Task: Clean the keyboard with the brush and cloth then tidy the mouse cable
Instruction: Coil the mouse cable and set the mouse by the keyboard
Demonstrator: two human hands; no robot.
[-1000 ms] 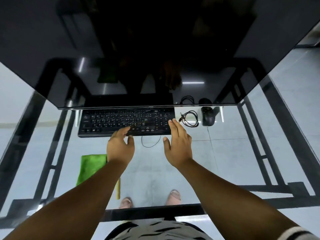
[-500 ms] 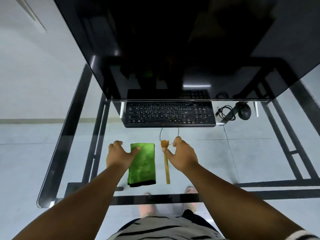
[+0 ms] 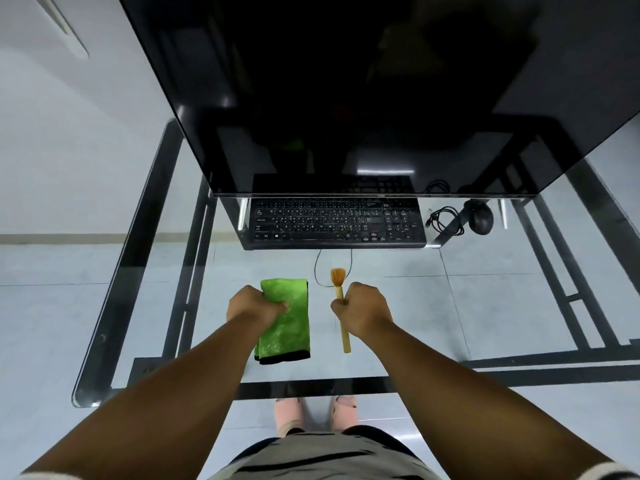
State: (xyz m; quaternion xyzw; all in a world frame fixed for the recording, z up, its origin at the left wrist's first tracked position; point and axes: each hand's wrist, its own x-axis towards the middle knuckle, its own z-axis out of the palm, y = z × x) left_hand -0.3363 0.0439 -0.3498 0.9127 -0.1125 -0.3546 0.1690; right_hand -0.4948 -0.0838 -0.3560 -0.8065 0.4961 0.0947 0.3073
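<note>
Fingers (image 3: 277, 306) of the left hand (image 3: 254, 306) are curled and bunch the left edge of the cloth (image 3: 287, 320), gripping it; those of the right hand (image 3: 363, 308) are closed in a fist round the brush (image 3: 341, 306), holding its handle upright-ish with the bristles pointing away from the person and the handle's tail sticking out below the fist.

Monitor (image 3: 346, 91), black and glossy, fills the top of the view and leans over the far part of the desk; it mirrors the keyboard, the cable and a strip of light. Desk (image 3: 433, 306) is a clear glass sheet on a dark frame; pale floor tiles show through it. Keyboard (image 3: 337, 223) is black and lies flat under the monitor's lower edge, well beyond both hands; a thin black wire (image 3: 317, 268) loops from its near edge toward the brush bristles. Cloth is green with a dark hem, folded long, lying on the glass between the keyboard and the near desk edge, just left of the brush. Mouse (image 3: 481, 220) is black and sits to the right of the keyboard; its cable (image 3: 445, 220) lies in a loose coil between the two, touching neither hand. Feet (image 3: 291, 410) show through the glass at the near edge.
</note>
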